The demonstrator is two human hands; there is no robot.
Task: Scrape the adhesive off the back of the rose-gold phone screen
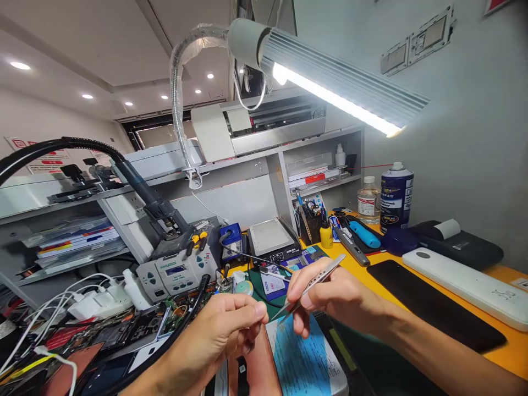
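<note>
Fine-pointed metal tweezers [325, 270] rest in my right hand [330, 291], pinched between thumb and fingers, with the tips aimed down and left. Close to those tips, my left hand [231, 324] is closed in a pinch of thumb and forefinger; whatever sits between them is too small or hidden to make out. Below both hands lies a blue-and-white pad or packet with dark writing [303, 352]. A brownish-pink flat item [264, 357] is beside it, partly covered by my left hand.
A soldering or hot-air station [177, 275] stands left, with phone parts and boards [136, 330] before it. A black hose [193, 313] runs by my left forearm. To the right are a black mat [429, 302], a white case [466, 286] and a spray can [396, 198]. A lit lamp [342, 82] hangs overhead.
</note>
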